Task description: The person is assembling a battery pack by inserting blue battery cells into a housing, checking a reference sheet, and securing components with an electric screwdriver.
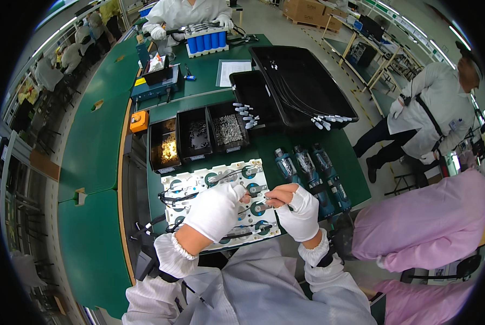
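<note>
A white plastic battery holder with round green discs, metal tabs and black cables lies on the green bench before me. My left hand, in a white glove with bare fingertips, is over its middle. Its fingers are curled together, close above a metal tab. My right hand, gloved alike, is at the holder's right edge with thumb and fingers pinched. Whatever either hand holds is too small or too hidden to name. The fingertips of both hands are close to each other but apart.
Bins of brass pieces, dark pieces and silver pieces stand behind the holder. Teal power screwdrivers lie to the right. Beyond are a large black tray with white-ended cables and an orange box. Other people work nearby.
</note>
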Demonstrator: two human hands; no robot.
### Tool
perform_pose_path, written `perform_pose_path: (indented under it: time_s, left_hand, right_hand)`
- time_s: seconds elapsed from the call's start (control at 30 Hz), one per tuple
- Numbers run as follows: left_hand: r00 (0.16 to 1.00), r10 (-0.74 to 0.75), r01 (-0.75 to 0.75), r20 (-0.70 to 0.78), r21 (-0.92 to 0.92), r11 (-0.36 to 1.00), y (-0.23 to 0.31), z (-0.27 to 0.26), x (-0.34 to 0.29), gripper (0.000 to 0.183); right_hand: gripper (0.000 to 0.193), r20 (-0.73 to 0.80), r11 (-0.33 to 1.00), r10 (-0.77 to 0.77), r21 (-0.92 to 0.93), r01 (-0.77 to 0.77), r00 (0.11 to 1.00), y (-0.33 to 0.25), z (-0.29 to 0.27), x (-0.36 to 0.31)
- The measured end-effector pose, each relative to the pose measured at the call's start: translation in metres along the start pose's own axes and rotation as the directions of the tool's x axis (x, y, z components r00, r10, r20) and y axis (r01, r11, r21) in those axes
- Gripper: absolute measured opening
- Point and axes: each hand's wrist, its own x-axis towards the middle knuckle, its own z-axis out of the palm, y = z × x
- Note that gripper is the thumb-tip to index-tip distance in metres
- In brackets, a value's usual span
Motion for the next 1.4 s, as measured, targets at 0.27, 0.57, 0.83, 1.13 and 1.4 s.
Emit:
perform_pose_path:
  time_s: [0.27, 0.57, 0.83, 1.13, 1.4]
  left_hand:
    - [0.997, 0.072, -0.072, -0.041, 0.017, 0.997, 0.002, 0.009, -0.003, 0.008]
    - [0.986, 0.16, -0.164, 0.038, 0.33, 0.93, 0.026, 0.017, -0.004, 0.017]
    - [0.989, 0.146, -0.142, 0.008, 0.298, 0.944, 0.021, 0.021, -0.002, 0.012]
    - [0.983, 0.06, -0.019, -0.176, 0.231, 0.973, 0.014, -0.003, -0.027, 0.008]
    - [0.817, -0.413, 0.451, -0.402, -0.002, 0.893, -0.033, -0.053, -0.102, 0.009]
  right_hand:
    - [0.031, 0.147, 0.983, -0.177, -0.017, 0.181, 0.973, 0.007, -0.008, 0.006]
    - [0.024, 0.332, 0.92, -0.232, -0.229, 0.317, 0.914, 0.008, -0.024, 0.009]
    - [0.033, 0.403, 0.953, -0.181, -0.153, 0.26, 0.897, 0.01, -0.02, 0.01]
    - [0.034, 0.414, 0.935, -0.223, -0.165, 0.313, 0.883, 0.014, -0.018, 0.01]
    - [0.021, 0.455, 0.988, 0.015, 0.13, -0.083, 0.89, 0.026, -0.021, 0.012]
